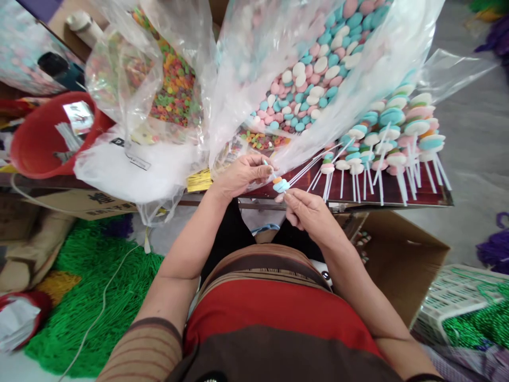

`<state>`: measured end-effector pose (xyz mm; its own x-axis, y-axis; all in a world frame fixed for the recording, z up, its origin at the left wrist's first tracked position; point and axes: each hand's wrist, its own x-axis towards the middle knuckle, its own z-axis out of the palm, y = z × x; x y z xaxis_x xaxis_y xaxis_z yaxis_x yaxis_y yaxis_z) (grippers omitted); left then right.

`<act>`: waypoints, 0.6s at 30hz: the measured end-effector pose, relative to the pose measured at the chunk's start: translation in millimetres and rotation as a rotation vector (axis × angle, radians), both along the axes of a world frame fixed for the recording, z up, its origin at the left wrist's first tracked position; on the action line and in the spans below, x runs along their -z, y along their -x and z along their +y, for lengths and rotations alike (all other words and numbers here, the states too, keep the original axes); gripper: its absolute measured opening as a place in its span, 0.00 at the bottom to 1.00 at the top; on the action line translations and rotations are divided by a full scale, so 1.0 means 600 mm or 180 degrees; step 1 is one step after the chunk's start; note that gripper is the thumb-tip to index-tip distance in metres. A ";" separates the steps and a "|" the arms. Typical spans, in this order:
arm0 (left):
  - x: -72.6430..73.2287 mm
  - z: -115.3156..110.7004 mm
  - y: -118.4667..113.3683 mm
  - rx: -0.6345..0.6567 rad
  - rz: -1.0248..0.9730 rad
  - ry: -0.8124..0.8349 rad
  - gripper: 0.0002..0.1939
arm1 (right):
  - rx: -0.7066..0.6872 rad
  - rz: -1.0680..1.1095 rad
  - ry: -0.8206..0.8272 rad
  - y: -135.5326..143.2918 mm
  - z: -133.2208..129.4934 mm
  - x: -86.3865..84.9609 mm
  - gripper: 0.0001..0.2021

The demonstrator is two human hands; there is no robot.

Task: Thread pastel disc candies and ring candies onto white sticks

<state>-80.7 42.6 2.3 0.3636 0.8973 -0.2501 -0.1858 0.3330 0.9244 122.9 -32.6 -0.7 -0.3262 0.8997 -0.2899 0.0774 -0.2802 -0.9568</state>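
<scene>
My right hand (304,207) is closed on a thin white stick low down, its fingertips just below the candy. Threaded on that stick are pale blue candy discs (281,185) and an orange ring candy (277,180). Just up and to the left, my left hand (248,171) pinches a pale blue candy (268,164), seen nearly edge-on and partly hidden by the fingers. Both hands are over the table's front edge. To their right lie several candy skewers (392,132), stacked with pink, white and blue discs, their white sticks pointing towards me.
Behind my hands, a clear bag (238,95) holds pastel discs; another bag (175,90) holds ring candies. Loose rings (264,140) lie between. At left are a red basin (43,143) and yellow slips (199,181). An open carton (393,254) stands below right.
</scene>
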 end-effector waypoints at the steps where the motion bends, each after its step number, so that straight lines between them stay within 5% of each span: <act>1: 0.002 -0.004 -0.008 0.0025 -0.0046 0.0073 0.29 | 0.0058 0.0101 0.0022 0.004 0.001 0.006 0.23; 6: 0.013 -0.028 -0.046 0.0208 0.0019 -0.0084 0.26 | 0.0410 0.0093 -0.0044 0.023 0.005 0.034 0.29; 11: 0.006 -0.016 -0.043 0.0303 0.0521 -0.0533 0.28 | 0.0688 -0.0013 -0.0331 0.014 0.013 0.039 0.29; 14: -0.004 0.036 -0.031 -0.0208 0.1164 -0.1029 0.24 | 0.0913 0.0416 -0.0163 0.001 0.019 0.036 0.28; 16: -0.004 0.090 -0.029 -0.0794 0.1816 -0.1491 0.14 | 0.1060 0.0607 -0.0117 -0.004 0.022 0.034 0.28; 18: 0.003 0.152 -0.033 -0.0963 0.2446 -0.1867 0.11 | 0.1120 0.0719 -0.0101 -0.004 0.023 0.032 0.27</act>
